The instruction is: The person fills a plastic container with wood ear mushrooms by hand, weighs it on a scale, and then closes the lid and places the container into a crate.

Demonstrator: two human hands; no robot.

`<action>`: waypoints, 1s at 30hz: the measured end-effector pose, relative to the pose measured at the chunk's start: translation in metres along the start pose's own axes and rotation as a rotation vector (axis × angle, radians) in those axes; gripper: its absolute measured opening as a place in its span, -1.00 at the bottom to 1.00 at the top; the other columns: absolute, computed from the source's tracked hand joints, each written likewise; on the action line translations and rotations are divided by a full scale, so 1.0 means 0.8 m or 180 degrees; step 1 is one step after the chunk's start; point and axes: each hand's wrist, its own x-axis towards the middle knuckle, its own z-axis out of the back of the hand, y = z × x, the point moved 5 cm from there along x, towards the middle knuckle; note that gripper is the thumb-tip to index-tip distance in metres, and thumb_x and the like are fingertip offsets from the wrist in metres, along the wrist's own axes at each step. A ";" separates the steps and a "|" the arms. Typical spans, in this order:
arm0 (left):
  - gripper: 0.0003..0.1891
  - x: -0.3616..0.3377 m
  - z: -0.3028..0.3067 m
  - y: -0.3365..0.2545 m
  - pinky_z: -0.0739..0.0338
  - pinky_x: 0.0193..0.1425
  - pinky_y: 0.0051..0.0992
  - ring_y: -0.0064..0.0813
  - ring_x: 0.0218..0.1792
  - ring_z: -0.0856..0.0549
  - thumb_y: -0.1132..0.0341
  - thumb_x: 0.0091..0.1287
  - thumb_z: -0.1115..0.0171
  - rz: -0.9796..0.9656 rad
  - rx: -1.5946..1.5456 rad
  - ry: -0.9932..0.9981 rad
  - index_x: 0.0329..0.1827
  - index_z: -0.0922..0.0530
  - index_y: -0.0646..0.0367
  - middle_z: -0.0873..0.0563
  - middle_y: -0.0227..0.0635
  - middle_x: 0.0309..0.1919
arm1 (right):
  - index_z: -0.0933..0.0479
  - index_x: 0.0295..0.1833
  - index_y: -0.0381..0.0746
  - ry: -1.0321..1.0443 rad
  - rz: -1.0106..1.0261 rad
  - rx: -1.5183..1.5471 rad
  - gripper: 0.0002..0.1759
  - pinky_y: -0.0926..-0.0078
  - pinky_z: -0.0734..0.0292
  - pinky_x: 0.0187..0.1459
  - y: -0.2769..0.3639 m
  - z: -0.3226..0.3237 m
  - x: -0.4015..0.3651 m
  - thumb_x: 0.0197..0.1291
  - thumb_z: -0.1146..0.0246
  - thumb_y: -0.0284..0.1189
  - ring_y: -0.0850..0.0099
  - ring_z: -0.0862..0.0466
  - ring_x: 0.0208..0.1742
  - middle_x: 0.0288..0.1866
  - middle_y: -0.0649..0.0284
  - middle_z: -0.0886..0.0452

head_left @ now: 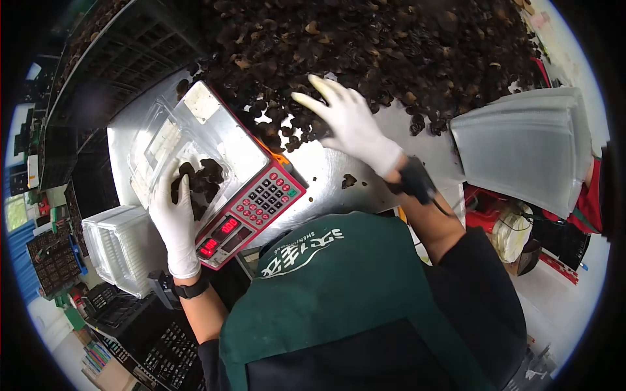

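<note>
My left hand (173,218), in a white glove, is at the near end of a clear plastic clamshell box (156,140) on the scale. Its thumb and fingers are closed around dark wood ear mushrooms (207,179) in the box; some fingertips are hidden. The digital scale (261,202) has a metal top, a red-edged keypad and a lit red display (228,225). My right hand (357,127), also gloved in white, hovers with fingers apart at the near edge of a big pile of wood ear mushrooms (372,49). Nothing shows in it.
Stacked clear plastic boxes (117,244) stand at the left, beside the scale. A tall stack of translucent lids or trays (525,146) is at the right. A black crate (124,72) stands at the upper left. Mushroom scraps (349,181) lie on the metal table (326,166).
</note>
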 end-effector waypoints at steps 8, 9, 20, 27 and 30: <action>-0.52 -0.032 0.039 -0.004 -0.56 0.15 -0.38 -0.36 -0.07 -0.68 0.65 0.34 -0.23 0.0462 -0.0222 -0.0515 0.34 -0.52 0.21 -0.68 -0.20 -0.02 | -0.68 -0.04 -0.12 -0.0437 0.0087 0.0910 -0.73 0.33 -0.57 0.07 -0.034 -0.047 0.057 0.10 -0.43 -0.40 0.25 -0.60 0.07 -0.03 0.27 -0.64; -0.53 -0.039 0.040 -0.001 -0.56 0.15 -0.38 -0.36 -0.07 -0.68 0.65 0.34 -0.22 0.0512 -0.0239 -0.0535 0.33 -0.52 0.22 -0.68 -0.20 -0.01 | -0.71 -0.17 -0.17 -0.0765 0.0051 0.0968 -0.85 0.38 -0.59 -0.02 -0.045 -0.038 0.055 0.13 -0.41 -0.41 0.27 -0.65 -0.06 -0.21 0.27 -0.68; -0.56 -0.057 0.033 0.002 -0.54 0.16 -0.42 -0.40 -0.04 -0.68 0.70 0.35 -0.16 0.0925 -0.0448 -0.0624 0.30 -0.55 0.28 -0.68 -0.22 0.00 | -0.60 0.11 -0.28 0.0405 -0.1615 0.5313 -0.61 0.50 -0.65 -0.10 -0.077 -0.014 0.094 0.58 -0.02 -0.20 0.33 -0.74 0.14 0.17 0.08 -0.71; -0.55 -0.057 0.027 0.004 -0.54 0.17 -0.42 -0.40 -0.03 -0.68 0.72 0.34 -0.14 0.0922 -0.0494 -0.0592 0.30 -0.55 0.29 -0.68 -0.22 0.00 | -0.58 0.14 -0.26 0.0631 -0.1854 0.5653 -0.56 0.47 -0.70 -0.13 -0.094 -0.036 0.096 0.57 -0.01 -0.12 0.29 -0.75 0.09 0.18 0.05 -0.70; -0.57 -0.059 0.028 0.007 -0.53 0.22 -0.42 -0.42 0.01 -0.66 0.68 0.39 -0.12 0.0932 -0.0471 -0.0497 0.32 -0.54 0.30 -0.66 -0.22 0.05 | -0.66 0.06 -0.16 -0.0106 -0.2266 0.5373 -0.54 0.43 -0.51 0.00 -0.113 -0.015 0.102 0.49 -0.14 0.00 0.50 -0.69 -0.11 -0.08 0.35 -0.74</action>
